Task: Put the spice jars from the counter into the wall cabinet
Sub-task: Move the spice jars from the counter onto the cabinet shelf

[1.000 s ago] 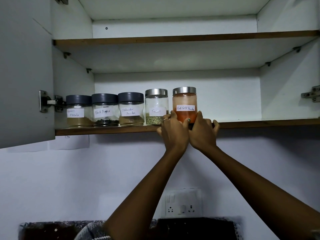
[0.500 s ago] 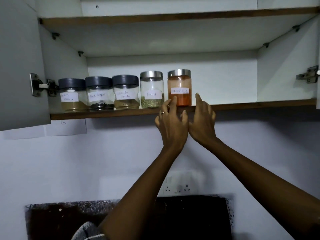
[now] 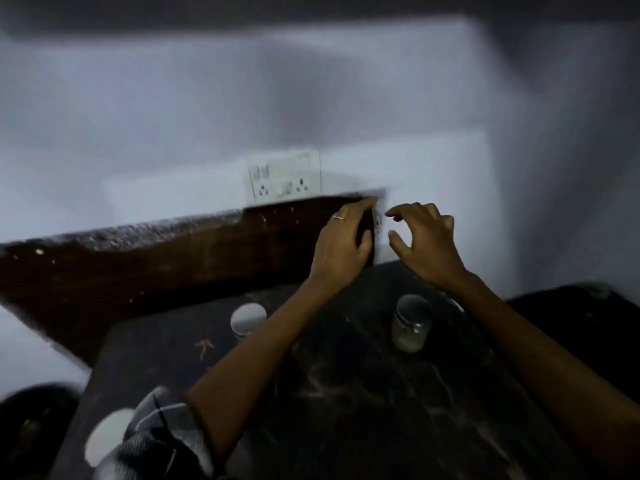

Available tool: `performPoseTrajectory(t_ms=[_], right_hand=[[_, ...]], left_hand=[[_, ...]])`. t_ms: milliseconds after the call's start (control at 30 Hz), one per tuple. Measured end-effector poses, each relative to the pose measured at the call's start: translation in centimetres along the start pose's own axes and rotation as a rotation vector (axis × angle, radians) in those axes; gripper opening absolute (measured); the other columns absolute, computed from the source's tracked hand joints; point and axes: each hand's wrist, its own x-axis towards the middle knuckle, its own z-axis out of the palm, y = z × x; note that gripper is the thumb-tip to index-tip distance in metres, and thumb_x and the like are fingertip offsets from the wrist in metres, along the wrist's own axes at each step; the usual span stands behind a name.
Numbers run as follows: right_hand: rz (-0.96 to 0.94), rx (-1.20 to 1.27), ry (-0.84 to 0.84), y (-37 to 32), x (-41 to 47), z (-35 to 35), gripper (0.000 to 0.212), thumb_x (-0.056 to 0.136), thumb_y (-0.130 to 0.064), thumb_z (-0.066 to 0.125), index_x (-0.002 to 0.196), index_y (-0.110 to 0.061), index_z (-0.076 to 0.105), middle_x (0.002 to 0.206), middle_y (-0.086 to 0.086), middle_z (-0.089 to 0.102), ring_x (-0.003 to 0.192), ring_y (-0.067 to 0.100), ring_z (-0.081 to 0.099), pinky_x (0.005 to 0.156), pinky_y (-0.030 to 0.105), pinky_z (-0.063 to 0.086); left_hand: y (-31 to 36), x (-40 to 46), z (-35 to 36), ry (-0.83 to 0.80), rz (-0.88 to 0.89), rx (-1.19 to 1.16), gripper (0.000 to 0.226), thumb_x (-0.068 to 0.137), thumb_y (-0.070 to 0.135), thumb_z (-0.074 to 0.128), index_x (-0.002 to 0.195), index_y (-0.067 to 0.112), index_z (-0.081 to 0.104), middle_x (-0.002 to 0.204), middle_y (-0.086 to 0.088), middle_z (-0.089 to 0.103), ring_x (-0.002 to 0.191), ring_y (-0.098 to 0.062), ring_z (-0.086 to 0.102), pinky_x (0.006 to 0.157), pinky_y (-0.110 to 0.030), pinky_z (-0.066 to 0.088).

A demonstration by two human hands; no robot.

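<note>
Two spice jars on dark counter [image 3: 346,393]: silver-lidded jar [image 3: 412,322] under right forearm, second jar [image 3: 247,320] beside left forearm | left hand [image 3: 341,242] empty, fingers relaxed | right hand [image 3: 424,242] empty, fingers loosely curled | frame blurred

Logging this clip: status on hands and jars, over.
Left hand and right hand empty, above the counter. Two steel-lidded jars waiting: left jar, right jar. Nothing blocking either.

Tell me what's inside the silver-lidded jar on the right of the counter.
Through the glass of the right jar, a pale, whitish filling sits in the bottom part; the upper part looks empty. Blur hides what spice it is, and no label is readable.
</note>
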Motion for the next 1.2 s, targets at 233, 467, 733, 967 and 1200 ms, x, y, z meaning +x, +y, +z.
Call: performPoseTrajectory(t_ms=[233,467,733,967,1200], right_hand=[[0.500,0.014,-0.189,9.2,-9.5,3.3,0.034,0.086,-0.016,0.058,0.120,-0.015,0.054,0.120,0.010,0.057,0.113,0.030,0.047,0.096,0.039,0.031],[0.935,0.244,-0.528,14.1,-16.6,7.3,0.066,0.083,-0.007,0.058,0.143,-0.018,0.033,0.142,0.013,0.044,0.130,0.033,0.041,0.108,0.052,0.033],[0.960,0.390,-0.631,13.1,-18.1,10.8,0.091,0.083,-0.005,0.060,0.149,-0.031,0.003,0.149,0.015,0.033,0.132,0.033,0.039,0.109,0.050,0.033],[0.992,0.348,-0.579,11.1,-17.7,11.4,0.086,0.087,-0.008,0.051,0.146,-0.045,-0.001,0.140,0.020,0.036,0.122,0.036,0.046,0.105,0.052,0.037],[0.844,0.369,-0.371,6.0,-14.3,10.0,0.061,0.092,-0.027,0.048,0.145,-0.037,0.020,0.145,0.012,0.034,0.131,0.032,0.038,0.107,0.055,0.034]], left_hand=[[-3.0,-6.3,10.3,-0.456,-0.318,-0.112,0.081,0.079,0.012,0.069,0.148,0.011,0.025,0.145,-0.016,0.039,0.132,-0.030,0.041,0.111,-0.043,0.035],[-5.7,-11.3,17.7,-0.632,-0.727,-0.262,0.104,0.071,0.005,0.078,0.150,0.005,0.011,0.151,-0.015,0.032,0.139,-0.029,0.033,0.113,-0.039,0.032],[-5.1,-11.3,20.6,-0.648,-0.844,-0.454,0.104,0.071,-0.003,0.075,0.150,0.011,0.010,0.148,-0.011,0.037,0.136,-0.026,0.037,0.104,-0.029,0.036],[-4.5,-10.7,20.5,-0.471,-0.872,-0.482,0.085,0.074,0.014,0.079,0.142,0.012,0.027,0.139,-0.008,0.046,0.128,-0.023,0.046,0.104,-0.032,0.039],[-4.5,-8.9,15.7,-0.225,-0.806,-0.505,0.080,0.074,0.017,0.079,0.135,0.012,0.029,0.132,-0.008,0.051,0.121,-0.020,0.051,0.097,-0.027,0.042]])
